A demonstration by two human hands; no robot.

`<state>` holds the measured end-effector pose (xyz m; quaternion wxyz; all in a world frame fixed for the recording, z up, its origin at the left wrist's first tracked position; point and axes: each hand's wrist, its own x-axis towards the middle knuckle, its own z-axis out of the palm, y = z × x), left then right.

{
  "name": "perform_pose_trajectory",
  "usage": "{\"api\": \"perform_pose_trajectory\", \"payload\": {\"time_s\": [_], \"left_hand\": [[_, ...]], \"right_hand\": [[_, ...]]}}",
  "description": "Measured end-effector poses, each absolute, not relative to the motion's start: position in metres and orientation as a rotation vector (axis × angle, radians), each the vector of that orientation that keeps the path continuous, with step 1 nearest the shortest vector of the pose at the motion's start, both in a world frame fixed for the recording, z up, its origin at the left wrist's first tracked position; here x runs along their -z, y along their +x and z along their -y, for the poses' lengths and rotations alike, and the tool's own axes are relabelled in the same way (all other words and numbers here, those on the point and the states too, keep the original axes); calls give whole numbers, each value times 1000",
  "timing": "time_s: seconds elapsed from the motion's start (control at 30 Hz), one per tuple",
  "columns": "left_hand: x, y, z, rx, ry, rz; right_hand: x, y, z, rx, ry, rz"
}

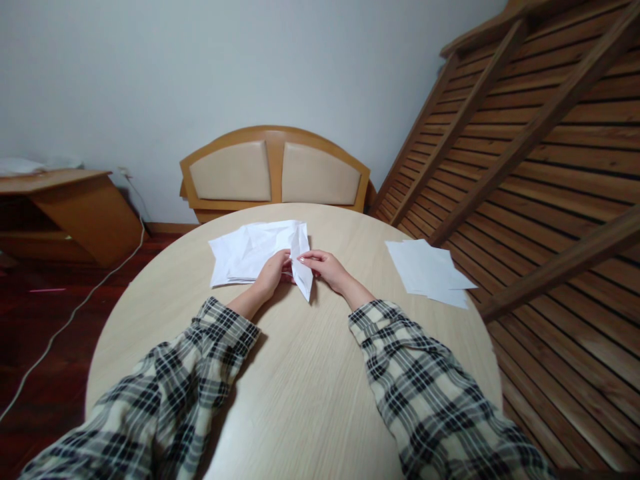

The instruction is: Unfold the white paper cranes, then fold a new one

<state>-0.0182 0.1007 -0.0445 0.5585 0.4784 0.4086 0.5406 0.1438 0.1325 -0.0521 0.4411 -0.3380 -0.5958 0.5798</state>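
Between my two hands a narrow folded sheet of white paper (301, 270) is held up on its edge, its pointed end towards me. My left hand (273, 272) grips its left side, with some fingers hidden behind the paper. From the right, my right hand (325, 267) pinches it between thumb and fingers. Just beyond and to the left lies a pile of creased white paper sheets (240, 250), partly covered by my left hand.
The round pale wooden table (310, 373) carries more loose white sheets (425, 270) at its right. A padded headboard (275, 167) stands behind it. Wooden slats (540, 200) lean at the right. A desk (85, 207) and a white cable (75, 313) are at the left.
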Motion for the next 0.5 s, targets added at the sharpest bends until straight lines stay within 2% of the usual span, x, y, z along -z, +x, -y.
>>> {"api": "perform_pose_trajectory", "payload": {"time_s": [0.23, 0.5], "left_hand": [[44, -20, -95, -1292, 1347, -960], [49, -21, -99, -1368, 1293, -1033]], "right_hand": [[51, 145, -133, -1434, -823, 1495], [50, 147, -136, -1432, -845, 1388]]}}
